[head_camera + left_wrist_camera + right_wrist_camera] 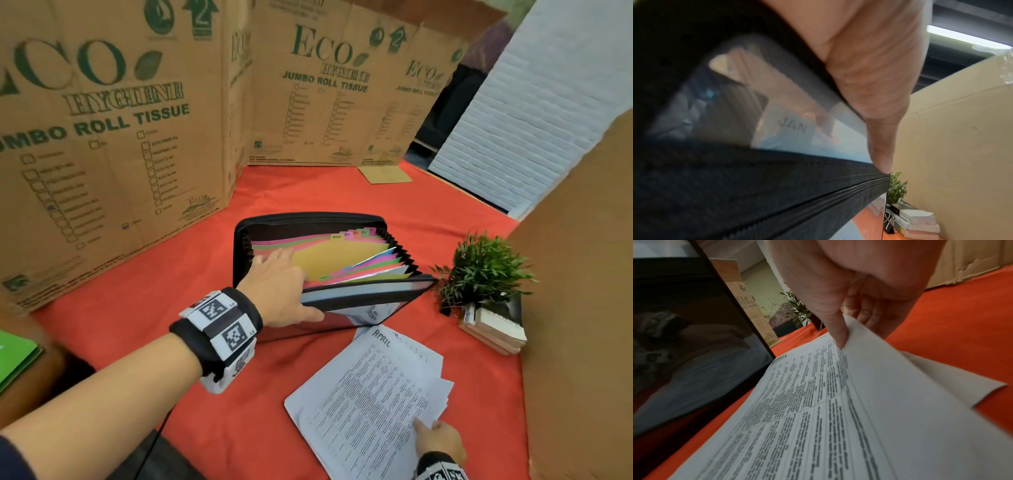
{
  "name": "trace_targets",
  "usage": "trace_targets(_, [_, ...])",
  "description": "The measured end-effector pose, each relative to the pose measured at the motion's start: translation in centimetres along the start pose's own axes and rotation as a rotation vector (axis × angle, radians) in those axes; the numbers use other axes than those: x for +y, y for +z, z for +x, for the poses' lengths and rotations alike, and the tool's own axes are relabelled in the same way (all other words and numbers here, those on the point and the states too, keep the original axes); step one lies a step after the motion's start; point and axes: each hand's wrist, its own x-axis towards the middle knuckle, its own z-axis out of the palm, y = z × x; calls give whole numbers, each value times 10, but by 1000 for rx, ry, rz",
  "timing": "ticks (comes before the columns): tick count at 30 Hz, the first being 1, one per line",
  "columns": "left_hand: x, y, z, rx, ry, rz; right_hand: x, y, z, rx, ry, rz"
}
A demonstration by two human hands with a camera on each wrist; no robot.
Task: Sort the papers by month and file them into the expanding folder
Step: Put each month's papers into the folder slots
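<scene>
A black expanding folder [342, 298] stands open on the red cloth, its coloured dividers [342, 257] tabbed AUG onward. My left hand [284, 291] grips the folder's front wall, fingers inside among the dividers and thumb [879, 146] outside along the zip edge; a JAN tab [793, 126] shows through the wall. A loose stack of printed papers [373, 394] lies in front of the folder, the top sheet marked APRIL [381, 337]. My right hand [440, 440] pinches the near right corner of the top sheets [859, 340], thumb on top and fingers underneath, lifting them slightly.
Tall cardboard boxes [102, 137] wall the table at the left, back and right. A small potted plant [483, 270] stands on stacked books [493, 329] to the right of the folder. A green folder [17, 359] lies at the left edge.
</scene>
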Motion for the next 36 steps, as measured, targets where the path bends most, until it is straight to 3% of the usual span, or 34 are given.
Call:
trace_targets(8, [1, 0, 2, 65, -5, 43, 13, 2, 5, 11, -59, -2])
trace_targets(21, [-1, 3, 5, 117, 9, 58, 18, 0, -3, -172, 14, -115])
trace_targets(29, [-2, 3, 6, 118, 14, 47, 55, 9, 46, -312, 59, 198])
trace_targets(32, [-2, 3, 6, 122, 24, 39, 37, 4, 19, -355, 59, 289])
trace_targets(36, [-2, 3, 4, 125, 29, 33, 33, 2, 9, -304, -23, 312])
